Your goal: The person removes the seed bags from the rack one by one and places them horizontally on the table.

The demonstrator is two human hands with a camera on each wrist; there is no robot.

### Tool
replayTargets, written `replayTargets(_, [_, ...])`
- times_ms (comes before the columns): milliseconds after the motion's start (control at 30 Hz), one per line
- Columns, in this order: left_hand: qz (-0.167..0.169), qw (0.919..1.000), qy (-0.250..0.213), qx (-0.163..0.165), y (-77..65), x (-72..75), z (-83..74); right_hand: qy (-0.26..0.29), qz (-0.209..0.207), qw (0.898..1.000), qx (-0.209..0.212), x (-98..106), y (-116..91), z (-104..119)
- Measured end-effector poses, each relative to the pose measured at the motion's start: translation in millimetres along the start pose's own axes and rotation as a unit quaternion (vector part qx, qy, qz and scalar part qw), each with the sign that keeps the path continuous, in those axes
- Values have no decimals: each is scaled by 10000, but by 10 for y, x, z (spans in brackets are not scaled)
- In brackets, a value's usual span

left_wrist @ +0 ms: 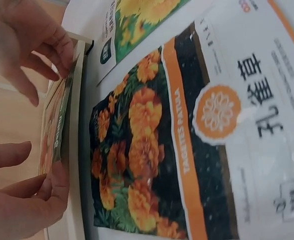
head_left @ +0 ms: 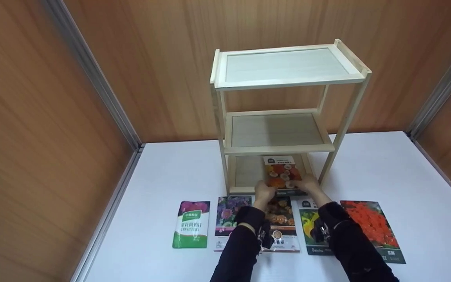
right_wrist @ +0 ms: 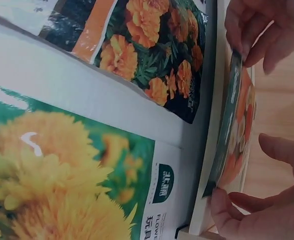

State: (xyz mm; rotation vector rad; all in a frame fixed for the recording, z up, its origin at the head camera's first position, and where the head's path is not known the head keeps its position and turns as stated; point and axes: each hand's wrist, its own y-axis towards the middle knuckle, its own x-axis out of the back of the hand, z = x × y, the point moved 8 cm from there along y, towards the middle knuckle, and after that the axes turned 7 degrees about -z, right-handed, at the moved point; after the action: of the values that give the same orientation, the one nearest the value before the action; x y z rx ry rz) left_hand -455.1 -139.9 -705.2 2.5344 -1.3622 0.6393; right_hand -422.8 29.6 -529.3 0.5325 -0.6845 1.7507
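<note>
A seed packet (head_left: pixel 282 174) with red and orange blooms lies over the shelf rack's bottom shelf (head_left: pixel 245 172), its dark near edge at the front rail. My left hand (head_left: pixel 264 192) holds the packet's near left corner. At the near right corner, my right hand (head_left: pixel 307 184) grips it. The right wrist view shows the packet (right_wrist: pixel 239 125) nearly edge-on, slightly bowed between both hands. In the left wrist view, the left fingers (left_wrist: pixel 51 192) curl at its edge, the thumb standing apart. A marigold packet (left_wrist: pixel 141 145) lies just in front of the rack, partly hidden by my left arm.
Around the arms on the white table (head_left: pixel 151 176) lie an impatiens packet (head_left: pixel 191 225), a purple-flower packet (head_left: pixel 231 215), a yellow-flower packet (right_wrist: pixel 51 165) and a red-flower packet (head_left: pixel 370 223). The rack's middle shelf (head_left: pixel 276 131) and top shelf (head_left: pixel 284 66) overhang the bottom one.
</note>
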Motion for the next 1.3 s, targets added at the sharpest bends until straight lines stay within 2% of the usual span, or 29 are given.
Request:
replayTargets(100, [105,9995,131,-283,-68,159,-121,-36,83,10000,10,16,-26,4])
replayTargets(200, [10,9973,212,-703,-113,319,-230,-126,179,9998,33,50,-61,59])
replayTargets(267, [115,9976,100,-677,-157,426,-287,-151,191,9996,117,80,-83,110])
replayTargets(300, [190,9984,30,-523,-172,455,-286,-192,173,9995,186,100,-98,136])
replayTargets(333, [83,9980,-80,-623,-187,484,-293,-228,133,9994,241,123,-114,159])
replayTargets(433, [346,9981,-440,-256,-287,595,-357,-239,-64,9987,438,186,-161,218])
replayTargets(467, [229,9970,-623,-404,-326,657,-400,-196,-126,9985,493,202,-183,236])
replayTargets(500, [143,9954,-784,-529,-387,734,-459,-145,-177,9982,546,215,-208,252])
replayTargets(533, [187,9948,-875,-487,-501,860,-579,-95,-220,9980,578,225,-234,264])
replayTargets(600, [309,9936,-1062,-222,-759,1132,-836,105,-242,9977,625,236,-298,284])
replayTargets(667, [299,9907,-1324,-110,-1024,1392,-1068,303,-255,9974,608,246,-371,295])
replayTargets(733, [399,9887,-1425,239,-1277,1610,-1255,512,-259,9962,651,256,-454,320])
replayTargets(800, [388,9856,-1640,94,-1420,1731,-1338,731,-229,9946,707,262,-545,350])
replayTargets(933, [292,9878,-1486,-367,-1582,1872,-1401,993,-265,9910,863,294,-737,404])
replayTargets(1033, [258,9873,-1458,-576,-1687,1948,-1421,1116,-374,9897,814,315,-867,404])
replayTargets(1133, [210,9826,-1639,-847,-1790,2000,-1445,1354,-519,9865,759,325,-984,388])
replayTargets(1300, [247,9777,-1869,-929,-1936,2020,-1428,1820,-765,9784,613,303,-1162,309])
